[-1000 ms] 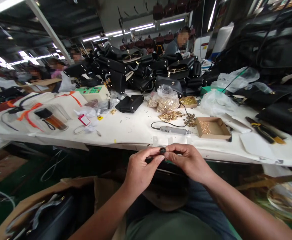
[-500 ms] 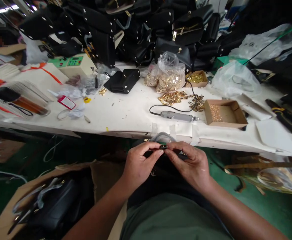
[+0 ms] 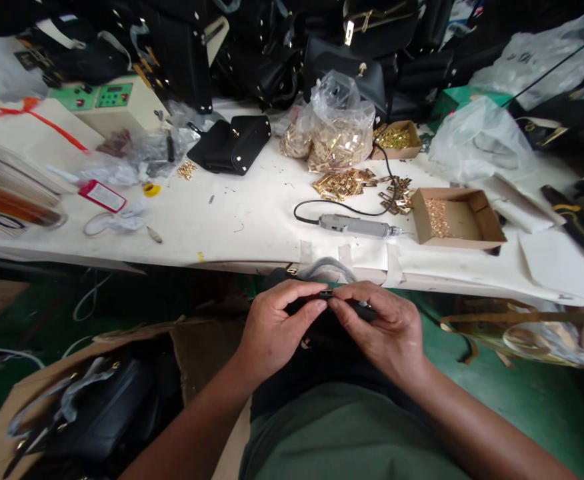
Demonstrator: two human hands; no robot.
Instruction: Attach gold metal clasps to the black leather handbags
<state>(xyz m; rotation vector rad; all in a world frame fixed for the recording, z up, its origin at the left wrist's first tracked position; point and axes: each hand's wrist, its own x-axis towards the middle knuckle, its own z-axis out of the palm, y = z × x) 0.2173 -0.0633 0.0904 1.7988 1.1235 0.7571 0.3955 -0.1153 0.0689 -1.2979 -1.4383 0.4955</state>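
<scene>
Between the fingertips of both hands is a small dark piece (image 3: 326, 293) with a bit of metal on it, above my lap. My left hand (image 3: 277, 327) pinches its left end with thumb and forefinger. The right end is pinched by my right hand (image 3: 385, 323). Behind and under the hands lies a black bag (image 3: 278, 276) with a wrapped grey handle (image 3: 327, 265), mostly hidden by the hands. A grey electric screwdriver (image 3: 355, 226) rests on the white table (image 3: 252, 227) beyond them.
Right of the screwdriver sits a cardboard tray (image 3: 472, 217) of small screws. Gold metal plates (image 3: 345, 183) and a plastic bag (image 3: 342, 127) of parts lie behind. Black bags (image 3: 182, 53) crowd the back. At lower left, a carton (image 3: 27, 400) holds more bags.
The camera view has shifted, so the table items appear lower and mostly farther left. Both hands keep their pinch on the small piece; more of the black bag shows behind them.
</scene>
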